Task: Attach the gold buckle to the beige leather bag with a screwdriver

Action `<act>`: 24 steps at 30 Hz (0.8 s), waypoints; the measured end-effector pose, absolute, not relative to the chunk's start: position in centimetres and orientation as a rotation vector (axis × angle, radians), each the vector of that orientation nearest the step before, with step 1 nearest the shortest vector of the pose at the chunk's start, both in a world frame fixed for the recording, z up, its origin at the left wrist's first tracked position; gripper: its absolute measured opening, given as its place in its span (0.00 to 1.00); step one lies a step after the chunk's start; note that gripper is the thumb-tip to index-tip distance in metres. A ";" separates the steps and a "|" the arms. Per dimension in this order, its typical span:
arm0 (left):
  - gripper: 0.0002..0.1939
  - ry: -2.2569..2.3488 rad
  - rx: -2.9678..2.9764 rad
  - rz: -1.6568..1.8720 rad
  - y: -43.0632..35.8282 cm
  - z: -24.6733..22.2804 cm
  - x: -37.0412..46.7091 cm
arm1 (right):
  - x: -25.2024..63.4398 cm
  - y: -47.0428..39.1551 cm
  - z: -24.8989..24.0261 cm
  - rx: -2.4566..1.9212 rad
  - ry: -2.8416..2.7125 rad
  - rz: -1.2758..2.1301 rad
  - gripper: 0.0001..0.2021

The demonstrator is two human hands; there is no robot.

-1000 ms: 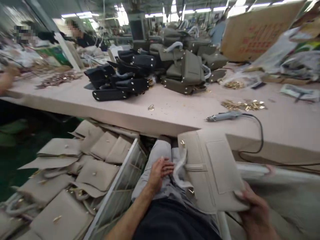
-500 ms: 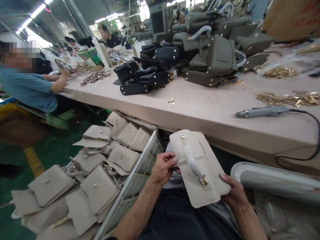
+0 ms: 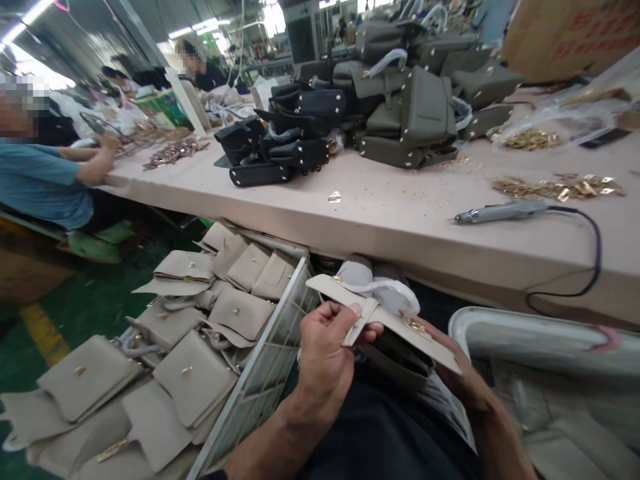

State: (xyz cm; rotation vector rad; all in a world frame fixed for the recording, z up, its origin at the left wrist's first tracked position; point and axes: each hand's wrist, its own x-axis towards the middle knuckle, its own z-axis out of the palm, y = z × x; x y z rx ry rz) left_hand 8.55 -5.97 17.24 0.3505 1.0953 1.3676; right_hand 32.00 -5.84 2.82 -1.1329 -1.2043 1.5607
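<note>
A beige handbag [image 3: 395,325] is held over my lap, its flap edge-on and its dark inside partly showing below. My left hand [image 3: 327,347] pinches a short strap [image 3: 361,321] of the bag between thumb and fingers. Along the bag's right side, my right hand [image 3: 460,363] grips it, with the fingers mostly hidden behind the flap. A handle wrapped in white film [image 3: 400,293] arches over the flap, with gold fittings at its ends.
At left, a plastic crate [image 3: 270,357] overflows with beige bags [image 3: 197,377]. A pale tub [image 3: 530,330] stands at right. On the table [image 3: 390,233] lie an electric screwdriver [image 3: 500,212], gold hardware [image 3: 560,187], black bags [image 3: 280,143] and olive bags [image 3: 425,113]. A co-worker [image 3: 45,177] sits at far left.
The bag has tipped from facing me to edge-on, opening its dark inside to view. My left hand has shifted to the strap. The whole view has moved slightly to the right.
</note>
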 end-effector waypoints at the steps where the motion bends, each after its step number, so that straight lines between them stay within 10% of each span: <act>1: 0.21 1.099 0.349 1.380 -6.0 17.2 8.9 | 31.9 -6.4 3.2 -1.079 -1.258 1.583 0.46; 11: 0.28 1.097 0.417 1.291 -4.8 12.5 11.0 | 29.6 -6.3 1.8 -1.268 -1.268 1.286 0.25; 24: 0.36 1.194 0.613 1.121 -2.8 10.2 10.0 | 30.7 -2.4 0.4 -1.236 -1.125 1.368 0.23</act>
